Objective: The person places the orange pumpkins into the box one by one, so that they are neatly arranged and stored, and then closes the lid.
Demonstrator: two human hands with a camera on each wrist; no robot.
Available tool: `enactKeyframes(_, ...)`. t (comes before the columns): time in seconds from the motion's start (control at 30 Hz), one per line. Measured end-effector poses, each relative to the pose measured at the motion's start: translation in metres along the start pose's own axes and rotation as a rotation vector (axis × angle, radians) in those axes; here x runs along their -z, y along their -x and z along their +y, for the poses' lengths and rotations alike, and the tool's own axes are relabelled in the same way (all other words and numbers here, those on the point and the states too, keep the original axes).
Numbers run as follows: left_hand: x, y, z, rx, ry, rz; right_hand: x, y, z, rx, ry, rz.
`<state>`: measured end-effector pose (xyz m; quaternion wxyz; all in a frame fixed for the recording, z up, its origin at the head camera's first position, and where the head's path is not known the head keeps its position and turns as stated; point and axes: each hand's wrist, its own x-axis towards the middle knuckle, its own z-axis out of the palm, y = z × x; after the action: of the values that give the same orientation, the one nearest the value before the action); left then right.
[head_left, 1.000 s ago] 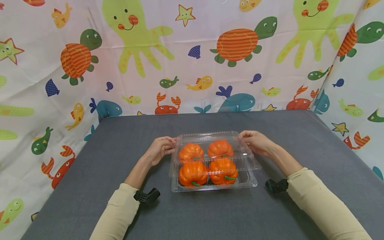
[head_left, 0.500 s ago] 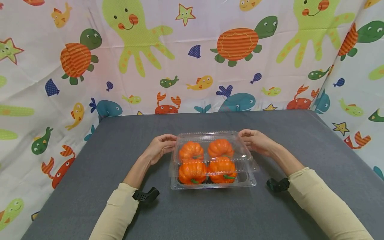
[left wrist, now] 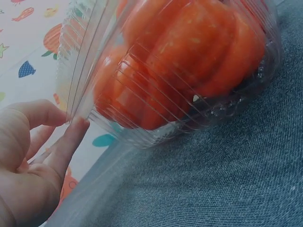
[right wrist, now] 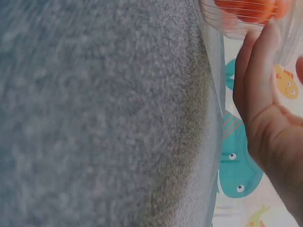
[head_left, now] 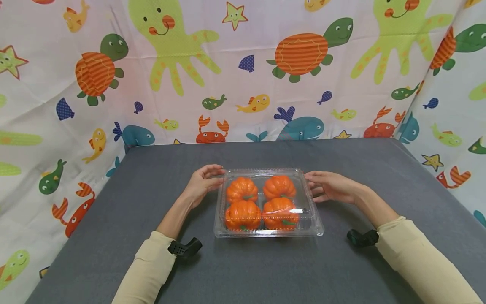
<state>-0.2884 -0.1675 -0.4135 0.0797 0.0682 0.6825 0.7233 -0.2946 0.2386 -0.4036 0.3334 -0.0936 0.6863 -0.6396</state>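
Note:
A clear plastic clamshell container lies in the middle of the table, its lid down over several small orange pumpkins with green stems. My left hand is at the container's back left corner. In the left wrist view, the thumb and a finger of that left hand pinch the rim. Beside the right edge, my right hand has its fingers fairly straight. The right wrist view shows the right hand's fingers close to the container wall; whether they touch it is hard to tell.
Grey cloth covers the table. Behind it and along both sides hangs a white curtain printed with sea animals. A black wrist camera sits on the left sleeve and another black camera on the right one.
The lid's front edge has come down from above the pumpkins onto the base's front rim. My right hand has moved slightly right and its fingers have loosened from the corner. The left hand stays there.

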Motion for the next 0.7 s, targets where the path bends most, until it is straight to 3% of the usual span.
enactKeyframes(0.23,0.0,0.0,-0.001,0.011,0.005,0.0,-0.001,0.005,-0.002,-0.005,-0.04,-0.12)
enactKeyframes(0.47,0.001,0.002,0.005,0.021,0.093,-0.017,-0.009,-0.003,-0.009,0.025,-0.063,-0.025)
enactKeyframes(0.6,0.004,0.004,0.011,0.098,0.055,-0.002,-0.012,-0.01,-0.012,0.031,-0.059,0.035)
enactKeyframes(0.7,0.006,0.006,0.014,0.209,-0.011,-0.043,-0.011,-0.014,-0.014,0.035,-0.06,0.072)
